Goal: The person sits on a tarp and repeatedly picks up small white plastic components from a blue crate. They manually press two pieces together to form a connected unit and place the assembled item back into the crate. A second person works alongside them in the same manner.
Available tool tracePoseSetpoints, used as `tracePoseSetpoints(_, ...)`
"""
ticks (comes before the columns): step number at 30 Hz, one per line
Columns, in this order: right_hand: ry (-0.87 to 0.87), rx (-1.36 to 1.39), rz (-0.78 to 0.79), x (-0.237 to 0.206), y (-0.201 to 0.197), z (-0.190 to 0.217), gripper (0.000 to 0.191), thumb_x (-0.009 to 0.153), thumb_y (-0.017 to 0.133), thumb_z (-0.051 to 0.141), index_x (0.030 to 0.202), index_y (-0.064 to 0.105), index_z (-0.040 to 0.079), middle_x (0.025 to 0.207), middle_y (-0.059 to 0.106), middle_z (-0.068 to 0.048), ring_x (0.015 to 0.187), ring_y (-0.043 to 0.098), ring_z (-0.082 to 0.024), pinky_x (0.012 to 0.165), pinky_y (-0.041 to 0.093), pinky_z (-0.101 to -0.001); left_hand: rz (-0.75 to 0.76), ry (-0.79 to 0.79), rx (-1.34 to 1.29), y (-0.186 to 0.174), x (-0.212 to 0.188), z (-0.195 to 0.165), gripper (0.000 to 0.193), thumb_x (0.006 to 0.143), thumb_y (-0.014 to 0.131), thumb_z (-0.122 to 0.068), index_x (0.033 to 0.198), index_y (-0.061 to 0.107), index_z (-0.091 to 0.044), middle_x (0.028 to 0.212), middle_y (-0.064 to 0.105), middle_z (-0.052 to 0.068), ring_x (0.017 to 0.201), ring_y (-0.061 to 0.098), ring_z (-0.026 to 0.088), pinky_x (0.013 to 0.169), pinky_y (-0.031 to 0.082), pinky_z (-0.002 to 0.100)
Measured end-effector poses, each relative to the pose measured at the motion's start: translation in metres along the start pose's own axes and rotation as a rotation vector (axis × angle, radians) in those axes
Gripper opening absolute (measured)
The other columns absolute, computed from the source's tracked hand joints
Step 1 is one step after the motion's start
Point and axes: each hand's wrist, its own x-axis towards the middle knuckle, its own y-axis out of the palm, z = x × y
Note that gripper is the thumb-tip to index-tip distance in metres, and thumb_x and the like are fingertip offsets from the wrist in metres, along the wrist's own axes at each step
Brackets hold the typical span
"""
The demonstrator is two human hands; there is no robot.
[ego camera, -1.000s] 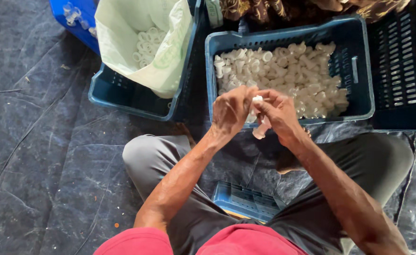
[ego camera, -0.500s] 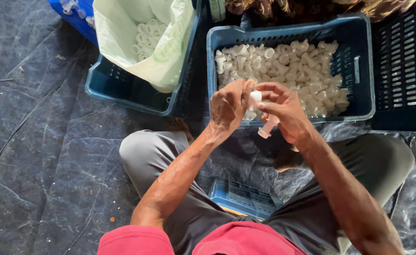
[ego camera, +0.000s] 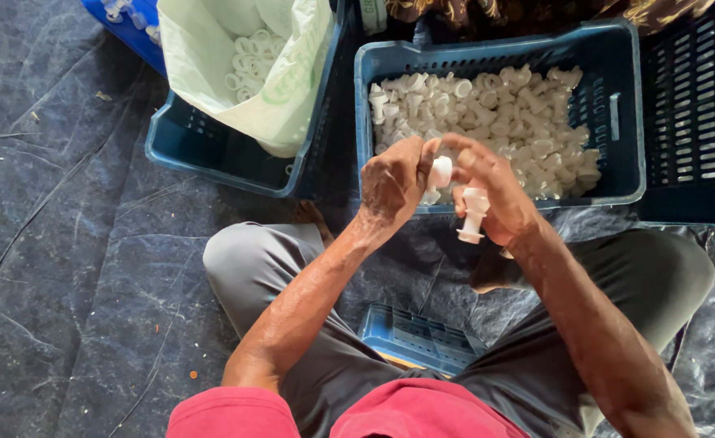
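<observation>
**Both hands closed on small white plastic fittings, just in front of the filled crate**

We look down on a seated person, knees spread, on a dark plastic sheet [ego camera: 65, 268]. The left hand [ego camera: 394, 182] and right hand [ego camera: 491, 191] meet close together, just at the near rim of the blue crate [ego camera: 629, 174].

- Left hand: fingers curled narrow around a small white cap piece [ego camera: 439, 172], pinched at its tip. The right hand's forefinger and thumb touch the same piece from the other side.
- Right hand: lower fingers also folded round a second white fitting [ego camera: 474, 215], a stubby stem with a flange, which sticks downward out of the palm.
- Blue crate: heaped with loose white fittings [ego camera: 511, 113] of the same kind.
- To the left, a second blue crate [ego camera: 211, 154] tilted, lined with a pale green bag [ego camera: 284, 89] holding white rings [ego camera: 248, 69].
- A black crate [ego camera: 690, 122] stands just right of the filled one.
- A small blue tray [ego camera: 418, 337] lies between the legs.

Against half a second ago: the hands sit at much the same spot before the crate; the cap piece shows more fully between the fingertips, and the stem fitting hangs plainer below the right palm. The crates have not shifted.
</observation>
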Motion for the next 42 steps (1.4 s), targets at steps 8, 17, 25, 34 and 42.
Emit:
tracePoseSetpoints(8,-0.099,-0.14,0.021,0.0,0.002,-0.007,0.037,0.089,0.077,0.009,0.124,0.068,0.001,0.094,0.071,-0.008,0.063,0.063,-0.009,0.054,0.052,-0.0244,0.082,-0.151,-0.112,0.015,-0.005,0.018,0.044,0.107,0.056,-0.04,0.08,0.068,-0.007,0.069,0.066,0.015,0.063,0.066,0.034,0.055,0.047,0.044)
tracePoseSetpoints(17,-0.71,-1.307,-0.044,-0.017,0.018,0.004,0.05,0.083,0.084,0.008,0.13,0.069,0.017,0.127,0.068,-0.009,0.097,0.07,-0.025,0.077,0.058,-0.0343,0.486,-0.879,-0.913,0.033,-0.002,0.059,0.065,0.097,0.055,-0.063,0.074,0.067,-0.003,0.053,0.054,0.004,0.033,0.043,0.01,0.028,0.028,0.029)
tracePoseSetpoints(25,-0.713,-1.016,-0.019,-0.015,0.016,0.002,0.058,0.082,0.08,0.015,0.137,0.061,0.014,0.146,0.059,-0.005,0.084,0.064,-0.02,0.067,0.055,-0.0301,0.49,-0.831,-0.914,0.03,0.0,0.059,0.068,0.098,0.05,-0.069,0.072,0.062,-0.007,0.053,0.05,0.003,0.038,0.043,0.012,0.034,0.03,0.03)
tracePoseSetpoints(34,0.118,-0.094,0.088,0.013,-0.014,-0.024,0.048,0.111,0.059,0.04,0.119,0.067,-0.006,0.082,0.074,-0.017,0.054,0.063,-0.014,0.045,0.051,-0.0268,0.123,-0.095,-0.019,0.003,-0.006,0.012,0.047,0.106,0.051,-0.045,0.085,0.065,-0.006,0.074,0.068,0.02,0.071,0.068,0.043,0.059,0.049,0.051)
tracePoseSetpoints(42,-0.416,-0.467,-0.021,-0.006,0.009,-0.003,0.042,0.086,0.079,0.01,0.123,0.061,0.002,0.094,0.07,-0.011,0.07,0.062,-0.012,0.059,0.051,-0.026,0.214,-0.653,-0.615,0.015,0.007,0.035,0.053,0.103,0.056,-0.044,0.078,0.07,0.002,0.061,0.064,0.012,0.053,0.061,0.023,0.048,0.047,0.039)
